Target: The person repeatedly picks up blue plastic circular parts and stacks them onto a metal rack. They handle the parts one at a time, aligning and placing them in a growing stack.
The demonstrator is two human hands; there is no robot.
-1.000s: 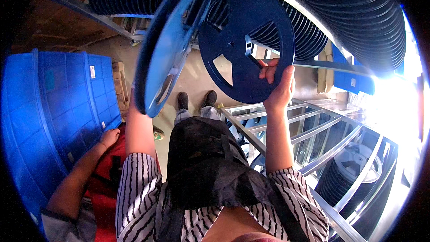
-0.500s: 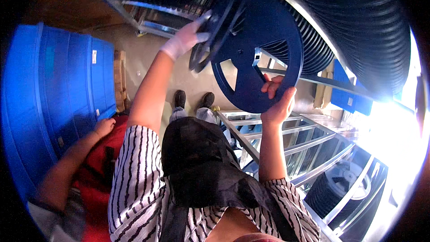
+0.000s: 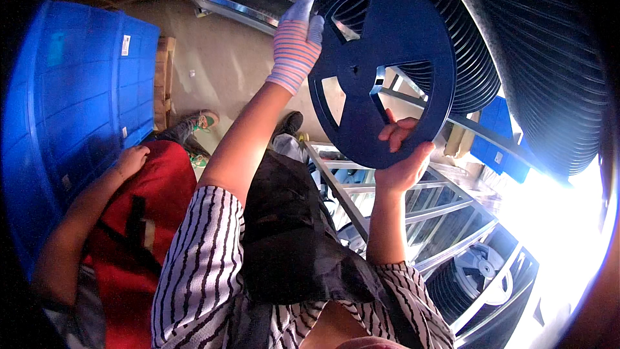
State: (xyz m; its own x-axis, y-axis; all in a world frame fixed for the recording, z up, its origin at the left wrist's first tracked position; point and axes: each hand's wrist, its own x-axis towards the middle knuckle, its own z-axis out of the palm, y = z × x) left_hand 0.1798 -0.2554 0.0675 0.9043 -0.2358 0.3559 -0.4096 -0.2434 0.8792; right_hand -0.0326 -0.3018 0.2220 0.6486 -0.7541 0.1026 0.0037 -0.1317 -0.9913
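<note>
A large dark plastic reel [image 3: 361, 110] with wide cut-outs and a small centre hole is held up in front of me. My right hand [image 3: 403, 155], bare, grips its lower right rim, with fingers reaching through a cut-out and the thumb at the outer edge. My left hand [image 3: 297, 48], in a striped knit glove, is at the reel's upper left rim, thumb and fingers about the edge. Part of its grip is hidden. Just behind the reel hangs a long row of similar dark reels [image 3: 475, 84], packed side by side.
Another ribbed row of reels [image 3: 549, 58] fills the upper right. A metal-framed rack [image 3: 349, 187] stands below right, holding a white-faced reel [image 3: 484, 271]. Blue bins [image 3: 97, 77] stand by a wooden pallet [image 3: 165, 77] at left. A co-worker in red [image 3: 161, 181] is close on my left.
The dark reel part that was tilted and blurred by my left hand no longer shows separately. My left hand has moved right against the big reel's rim. The co-worker's shoes have come into view.
</note>
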